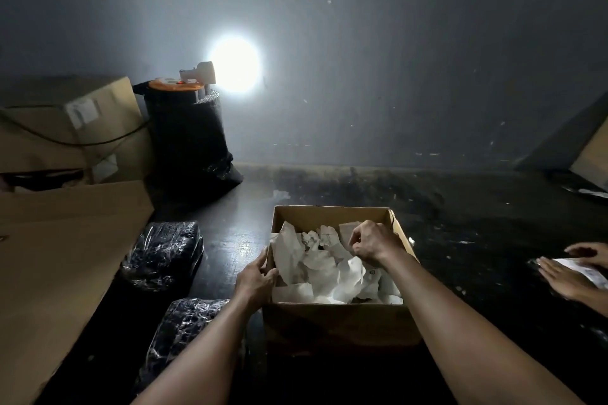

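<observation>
Head view is looking down at a dark floor (460, 223), and everything here is placed from the open cardboard box (339, 325) sitting in front of the person. A flat cardboard sheet (59, 256) is lying well to the left of the box, and two wrapped dark bundles (164, 253) are lying between that sheet and the box. Crumpled white paper (329, 270) is filling the inside of the box from wall to wall, heaped below the rim.

The left hand (256, 279) is gripping the box's left wall, with fingers curling over the rim, so it is steadying the box rather than working inside it. The right hand (371, 243) is reaching down inside the box toward its far right corner. Its fingers are bent into the paper and appear to be pinching a piece there.

The relation that matters is this. The bulk of the paper is lying to the left of the right hand and nearer the person, and the right hand is the one already among it. Any lift is probably going straight up past the rim, while the left hand is bracing the wall against the pull.

Another person's hands (572, 276) are resting flat on the floor well to the right of the box.
</observation>
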The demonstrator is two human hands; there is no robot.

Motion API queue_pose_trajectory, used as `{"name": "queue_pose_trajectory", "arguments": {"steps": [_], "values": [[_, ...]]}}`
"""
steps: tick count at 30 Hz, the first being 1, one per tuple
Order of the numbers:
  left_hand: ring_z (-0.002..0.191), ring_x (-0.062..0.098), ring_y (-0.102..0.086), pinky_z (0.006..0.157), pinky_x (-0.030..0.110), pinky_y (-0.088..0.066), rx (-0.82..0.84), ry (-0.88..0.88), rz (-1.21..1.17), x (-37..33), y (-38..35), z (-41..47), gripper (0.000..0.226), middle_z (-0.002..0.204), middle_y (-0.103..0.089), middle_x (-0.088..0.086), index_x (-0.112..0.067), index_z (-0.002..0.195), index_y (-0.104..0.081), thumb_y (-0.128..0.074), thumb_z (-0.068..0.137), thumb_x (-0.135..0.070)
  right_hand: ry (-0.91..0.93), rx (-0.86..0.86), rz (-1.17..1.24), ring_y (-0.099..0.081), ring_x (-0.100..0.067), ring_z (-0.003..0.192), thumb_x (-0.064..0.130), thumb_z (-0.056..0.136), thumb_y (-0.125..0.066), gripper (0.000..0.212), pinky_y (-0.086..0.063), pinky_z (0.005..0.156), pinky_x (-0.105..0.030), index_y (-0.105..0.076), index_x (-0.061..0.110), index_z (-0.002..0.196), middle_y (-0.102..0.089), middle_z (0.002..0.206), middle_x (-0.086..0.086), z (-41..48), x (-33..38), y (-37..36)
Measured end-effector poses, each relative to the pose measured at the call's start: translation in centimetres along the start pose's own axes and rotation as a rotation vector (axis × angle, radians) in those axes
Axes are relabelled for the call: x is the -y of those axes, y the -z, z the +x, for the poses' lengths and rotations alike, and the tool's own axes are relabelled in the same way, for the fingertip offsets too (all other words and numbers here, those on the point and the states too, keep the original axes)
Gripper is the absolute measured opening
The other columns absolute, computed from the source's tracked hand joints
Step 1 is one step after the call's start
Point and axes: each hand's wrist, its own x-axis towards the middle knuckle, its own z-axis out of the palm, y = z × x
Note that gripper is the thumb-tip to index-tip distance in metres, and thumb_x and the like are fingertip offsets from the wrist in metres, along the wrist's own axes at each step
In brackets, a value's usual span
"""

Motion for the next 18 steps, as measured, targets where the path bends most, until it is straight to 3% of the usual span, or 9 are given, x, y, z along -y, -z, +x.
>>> {"name": "queue_pose_trajectory", "arguments": {"steps": [7, 11, 14, 18], "values": [[0.087, 0.013, -0.071, 0.08, 0.036, -0.06, -0.014, -0.024, 0.046, -0.6, 0.2, -0.5, 0.064, 0.121, -0.07, 0.002, -0.038, 0.148, -0.034, -0.063, 0.093, -0.021, 0.038, -0.01, 0.011, -0.067, -0.02, 0.092, 0.011, 0.09, -0.067, 0.012, -0.056, 0.078, -0.028, -0.074, 0.011, 0.099, -0.072, 0.104, -0.008, -0.6, -0.2, -0.4], [0.092, 0.018, -0.071, 0.083, 0.035, -0.058, 0.0, -0.059, 0.148, -1.7, 1.1, -0.7, 0.04, 0.116, -0.071, 0.004, -0.023, 0.133, -0.059, -0.062, 0.093, -0.031, 0.056, 0.0, 0.017, -0.066, -0.019, 0.095, 0.022, 0.088, -0.07, 0.015, -0.059, 0.085, -0.036, -0.074, 0.014, 0.1, -0.071, 0.106, -0.005, -0.7, 0.9, -0.5], [0.115, 0.027, -0.062, 0.09, 0.029, -0.05, -0.075, -0.091, 0.306, -3.0, 2.6, -0.4, 0.05, 0.129, -0.064, 0.009, -0.012, 0.133, -0.058, -0.063, 0.092, -0.04, 0.069, 0.045, 0.003, -0.066, -0.02, 0.102, 0.034, 0.088, -0.071, 0.029, -0.057, 0.09, -0.037, -0.07, 0.014, 0.11, -0.071, 0.113, -0.005, -0.5, 2.6, -0.9], [0.118, 0.025, -0.06, 0.095, 0.033, -0.049, -0.058, -0.155, 0.517, -3.5, 5.8, 0.3, 0.064, 0.131, -0.062, 0.01, -0.017, 0.135, -0.057, -0.071, 0.082, -0.05, 0.093, 0.083, -0.046, -0.064, -0.025, 0.113, 0.042, 0.09, -0.068, 0.043, -0.051, 0.092, -0.034, -0.066, 0.013, 0.121, -0.069, 0.123, -0.007, -0.4, 6.3, -1.5]]}}
